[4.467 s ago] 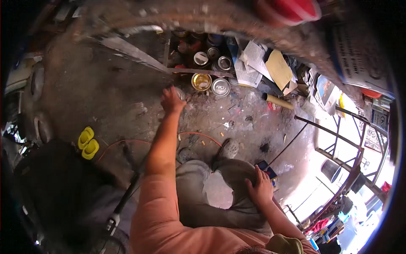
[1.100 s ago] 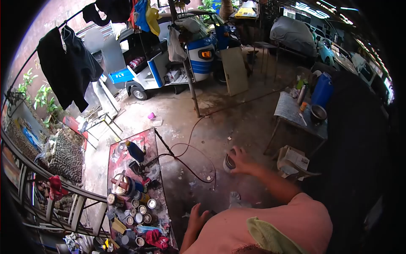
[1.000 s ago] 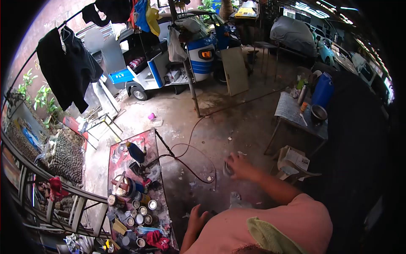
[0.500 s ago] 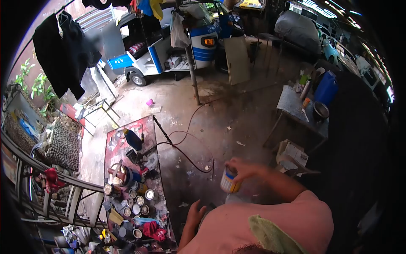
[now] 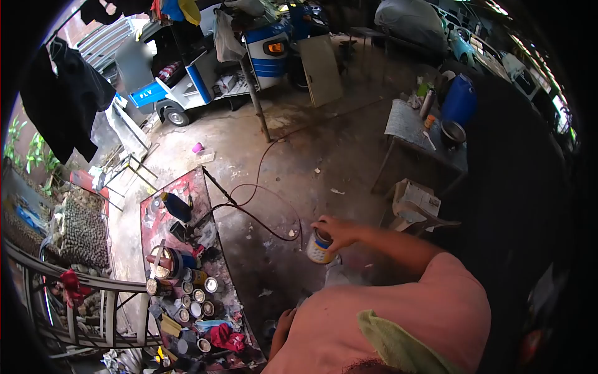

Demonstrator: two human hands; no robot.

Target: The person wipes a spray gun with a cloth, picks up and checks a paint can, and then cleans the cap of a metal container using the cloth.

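My right hand grips a paint can from above at its rim, fingers wrapped over the top. White, yellow and blue show on the can's side, and it hangs slightly tilted above the floor in front of my body. Low beside my torso is my left hand, partly covered by the pink shirt; its fingers are too hidden to read. To its left stands a paint-stained table with several small cans, a larger can with a stick across it, and a dark bottle.
A red rag lies at the stained table's near end. A hose loops over the floor. On the right are a side table with a blue drum and a carton. A ladder lies left; a three-wheeler stands behind a post.
My right hand has moved slightly left and up with the paint can still held. My left hand has drawn in toward my body. The whole view has shifted, moving the surroundings leftward.
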